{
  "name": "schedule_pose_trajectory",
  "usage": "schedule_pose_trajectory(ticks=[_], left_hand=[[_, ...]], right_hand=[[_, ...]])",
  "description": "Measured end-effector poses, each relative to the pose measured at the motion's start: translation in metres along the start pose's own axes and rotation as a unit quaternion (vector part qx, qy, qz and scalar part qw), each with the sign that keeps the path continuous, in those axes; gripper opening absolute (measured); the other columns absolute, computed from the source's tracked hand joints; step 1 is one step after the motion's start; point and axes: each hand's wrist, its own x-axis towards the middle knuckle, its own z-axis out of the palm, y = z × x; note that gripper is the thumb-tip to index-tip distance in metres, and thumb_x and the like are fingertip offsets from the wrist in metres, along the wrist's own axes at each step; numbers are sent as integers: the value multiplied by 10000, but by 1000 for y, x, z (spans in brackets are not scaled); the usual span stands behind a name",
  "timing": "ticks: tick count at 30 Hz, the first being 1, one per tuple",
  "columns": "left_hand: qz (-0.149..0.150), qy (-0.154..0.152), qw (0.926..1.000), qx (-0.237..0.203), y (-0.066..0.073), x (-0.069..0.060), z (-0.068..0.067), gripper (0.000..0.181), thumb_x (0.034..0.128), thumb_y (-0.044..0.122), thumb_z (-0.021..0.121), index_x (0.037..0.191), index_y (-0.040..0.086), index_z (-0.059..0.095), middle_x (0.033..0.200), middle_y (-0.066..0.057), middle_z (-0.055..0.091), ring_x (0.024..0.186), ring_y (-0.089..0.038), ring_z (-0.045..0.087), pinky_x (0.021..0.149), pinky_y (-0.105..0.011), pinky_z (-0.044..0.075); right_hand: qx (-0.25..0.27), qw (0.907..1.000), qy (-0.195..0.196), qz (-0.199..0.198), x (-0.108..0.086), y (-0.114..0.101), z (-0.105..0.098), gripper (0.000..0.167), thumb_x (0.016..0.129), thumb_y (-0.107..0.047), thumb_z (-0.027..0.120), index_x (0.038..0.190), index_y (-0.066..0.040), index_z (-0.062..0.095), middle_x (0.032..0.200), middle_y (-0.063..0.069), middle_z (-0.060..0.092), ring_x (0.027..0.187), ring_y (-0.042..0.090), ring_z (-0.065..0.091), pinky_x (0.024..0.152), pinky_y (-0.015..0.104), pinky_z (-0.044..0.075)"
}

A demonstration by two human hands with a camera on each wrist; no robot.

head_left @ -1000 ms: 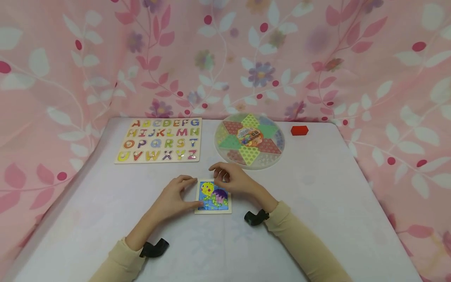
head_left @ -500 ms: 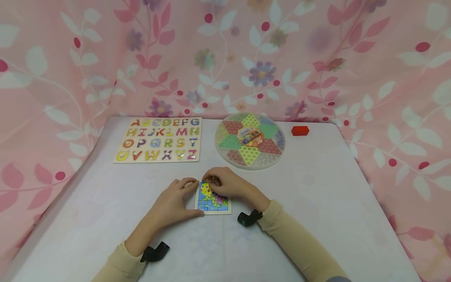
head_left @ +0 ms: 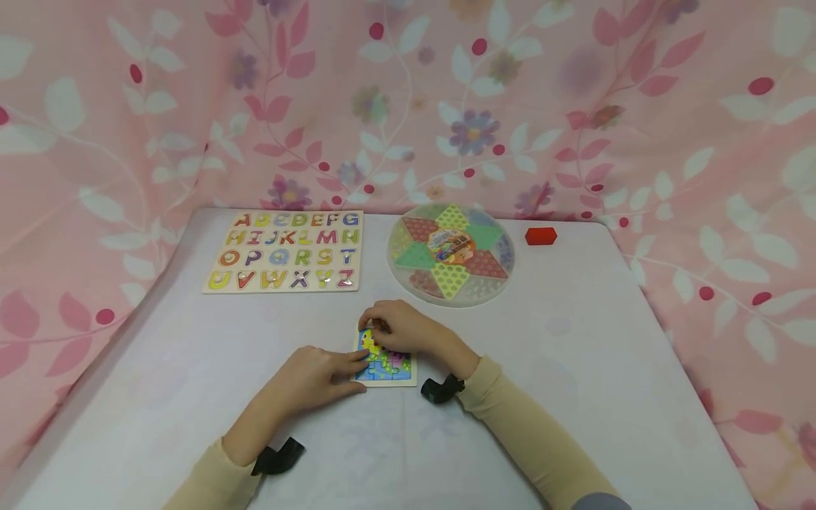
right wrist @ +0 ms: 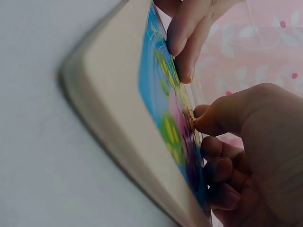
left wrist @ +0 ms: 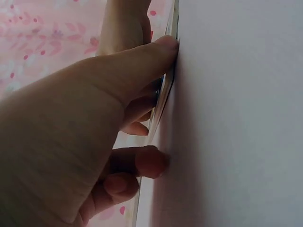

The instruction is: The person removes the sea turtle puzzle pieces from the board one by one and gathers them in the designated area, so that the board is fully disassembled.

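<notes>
A small jigsaw puzzle (head_left: 382, 372) in a pale wooden frame lies in front of me, showing a yellow and purple picture on blue. My left hand (head_left: 312, 379) reaches it from the left, fingers fairly straight over its left side and the thumb at the near left corner. In the left wrist view the thumb tip (left wrist: 168, 43) touches the puzzle's edge. My right hand (head_left: 404, 327) covers the upper right part, fingers bent. In the right wrist view its thumb (right wrist: 208, 120) meets the picture with the index fingertip close by; whether a piece is pinched there is hidden.
An alphabet board (head_left: 283, 251) lies at the back left. To its right are a round Chinese checkers board (head_left: 450, 255) and a red six-sided piece (head_left: 540, 236). A white cloth (head_left: 574, 340) covers the table; a pink floral curtain (head_left: 408, 106) hangs behind.
My right hand has come down and left onto the puzzle's upper part. The left fingers have shifted from the frame's upper left corner down onto its left side; the thumb now lies at the near corner.
</notes>
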Motion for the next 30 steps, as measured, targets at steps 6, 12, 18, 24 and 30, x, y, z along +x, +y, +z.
schedule_pose_trajectory(ticks=[6,12,18,24,30], left_hand=[[-464,109,9981,397,15,-10,5,402,971,414,768,1317,210,778,1336,45,738,952,-189,786,677,-373,572],[-849,241,9953,398,24,-9,10,417,987,405,751,1358,214,754,1368,46,720,855,-224,782,557,-318,498],[-1137,319,9920,436,22,-5,14,424,990,409,743,1379,239,739,1411,66,694,923,-274,785,575,-361,517],[-1335,333,9902,235,19,-5,17,419,996,416,736,1383,255,731,1429,83,676,1005,-290,779,635,-396,555],[-1371,333,9900,78,20,-5,14,419,989,405,749,1378,250,732,1416,90,680,959,-283,780,601,-341,516]], right_hand=[[-148,9998,-55,152,2,-7,1,248,980,-76,624,1180,-156,747,846,-34,548,772,109,485,744,252,397],[-310,9982,-165,494,6,-8,-3,230,969,-82,620,1131,-193,741,820,-33,537,753,116,485,722,256,399],[-463,9970,-122,616,12,-6,-5,220,997,-82,605,1125,-202,738,837,-25,542,745,129,479,710,255,399],[-372,9965,-82,743,13,-6,-3,232,1004,-72,595,1144,-187,739,859,-11,551,782,147,491,732,279,404],[-324,9969,71,716,15,-5,1,263,995,-42,568,1117,-198,740,879,-12,573,793,149,500,746,301,422]])
